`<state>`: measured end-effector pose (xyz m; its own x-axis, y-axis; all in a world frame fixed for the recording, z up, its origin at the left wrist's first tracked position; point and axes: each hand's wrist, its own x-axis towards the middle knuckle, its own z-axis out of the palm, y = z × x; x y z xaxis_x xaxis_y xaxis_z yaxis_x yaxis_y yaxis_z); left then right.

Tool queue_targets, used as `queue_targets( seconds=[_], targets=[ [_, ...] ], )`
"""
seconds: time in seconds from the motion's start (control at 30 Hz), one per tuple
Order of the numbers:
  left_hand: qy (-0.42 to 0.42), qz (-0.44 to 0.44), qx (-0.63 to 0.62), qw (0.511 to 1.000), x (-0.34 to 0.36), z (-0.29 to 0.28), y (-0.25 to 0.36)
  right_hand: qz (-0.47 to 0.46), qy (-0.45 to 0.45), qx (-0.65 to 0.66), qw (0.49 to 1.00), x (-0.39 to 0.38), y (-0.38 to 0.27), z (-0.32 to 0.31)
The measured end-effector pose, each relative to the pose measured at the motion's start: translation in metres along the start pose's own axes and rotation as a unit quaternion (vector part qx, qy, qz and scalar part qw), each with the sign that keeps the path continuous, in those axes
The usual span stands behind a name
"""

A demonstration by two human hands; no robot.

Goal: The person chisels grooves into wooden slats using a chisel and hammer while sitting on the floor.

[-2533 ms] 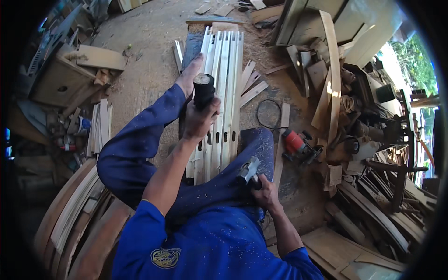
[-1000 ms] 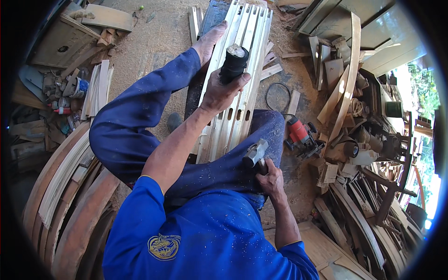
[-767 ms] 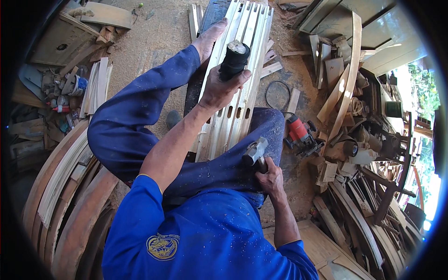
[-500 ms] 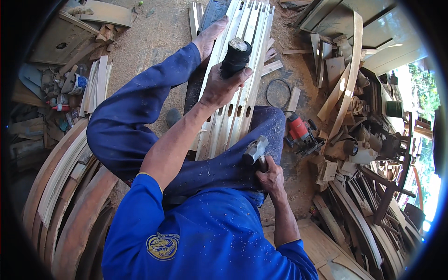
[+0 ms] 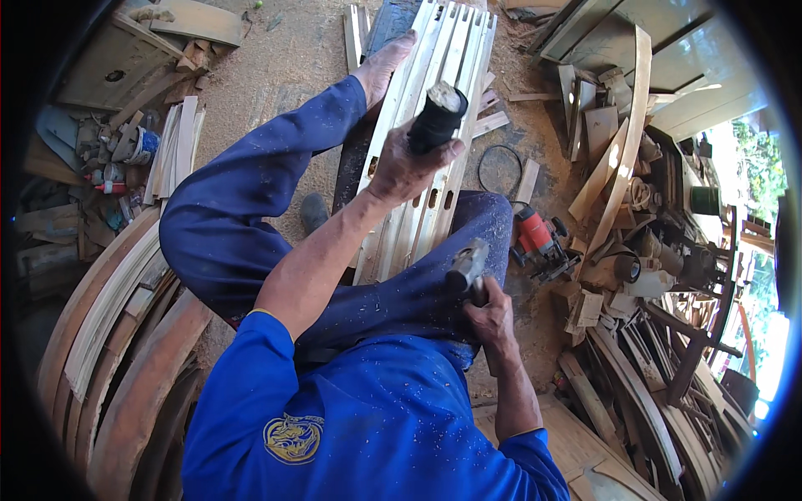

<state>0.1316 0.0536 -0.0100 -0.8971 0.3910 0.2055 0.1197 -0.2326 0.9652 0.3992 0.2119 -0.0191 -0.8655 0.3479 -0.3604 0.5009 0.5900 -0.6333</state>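
My left hand (image 5: 407,174) is closed around the black-wrapped handle of a chisel (image 5: 434,125), its pale, battered top end facing up. The blade is hidden beneath the handle and hand. Under it, several pale wooden strips (image 5: 391,242) lie side by side lengthwise, with oval slots cut in them. Down by my right thigh, my right hand (image 5: 491,317) grips a hammer (image 5: 469,265) by its short visible handle. The metal hammer head is raised over the thigh, apart from the chisel. My left bare foot (image 5: 386,68) rests against the far left side of the strips.
A red power tool (image 5: 535,234) with a black cable (image 5: 499,167) lies right of my knee. Curved boards (image 5: 142,401) are stacked at left, and scrap wood (image 5: 601,317) is heaped at right. Sawdust covers the floor (image 5: 276,58).
The chisel and my left hand have shifted slightly right and nearer to me. The hammer head has tilted a little and moved slightly right. Both hands keep their grips.
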Motion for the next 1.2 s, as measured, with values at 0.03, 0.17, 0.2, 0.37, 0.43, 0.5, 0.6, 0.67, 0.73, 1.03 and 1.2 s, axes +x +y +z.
queue_targets(
  seconds=[0.03, 0.17, 0.2, 0.37, 0.43, 0.5, 0.6, 0.67, 0.73, 1.03, 1.2],
  targets=[
    [-0.006, 0.005, 0.017, 1.0, -0.002, 0.0, -0.004, 0.008, 0.002, 0.008, 1.0, 0.004, -0.01, -0.013],
    [-0.025, 0.015, 0.045, 0.999, -0.011, 0.002, 0.007, -0.13, 0.15, 0.08, 0.977, 0.027, -0.104, -0.085],
    [-0.026, 0.071, 0.101, 0.992, -0.013, 0.002, 0.011, -0.184, 0.204, 0.049, 0.96, 0.029, -0.132, -0.109],
    [-0.014, 0.237, 0.211, 0.948, -0.022, 0.0, 0.011, -0.143, 0.301, 0.084, 0.939, 0.024, -0.247, -0.151],
    [-0.02, 0.181, 0.109, 0.977, -0.028, -0.001, 0.0, -0.246, 0.135, -0.261, 0.924, 0.042, -0.223, -0.115],
    [0.013, 0.134, 0.127, 0.983, -0.038, 0.011, -0.016, -0.28, 0.071, -0.293, 0.911, 0.063, -0.19, -0.101],
    [0.024, 0.264, 0.233, 0.936, -0.034, -0.005, -0.014, -0.328, 0.104, -0.232, 0.91, 0.054, -0.236, -0.133],
    [0.023, 0.434, 0.348, 0.831, -0.032, -0.011, -0.019, -0.343, 0.222, -0.091, 0.908, 0.026, -0.277, -0.155],
    [0.013, 0.325, 0.292, 0.899, -0.04, -0.009, -0.014, -0.31, 0.243, 0.03, 0.919, 0.016, -0.283, -0.154],
    [-0.019, 0.118, 0.142, 0.983, -0.046, -0.003, -0.023, -0.349, 0.153, -0.208, 0.901, 0.03, -0.232, -0.124],
    [-0.042, 0.085, 0.063, 0.994, -0.044, 0.009, -0.011, -0.32, 0.293, -0.082, 0.897, 0.027, -0.223, -0.117]
  ],
)
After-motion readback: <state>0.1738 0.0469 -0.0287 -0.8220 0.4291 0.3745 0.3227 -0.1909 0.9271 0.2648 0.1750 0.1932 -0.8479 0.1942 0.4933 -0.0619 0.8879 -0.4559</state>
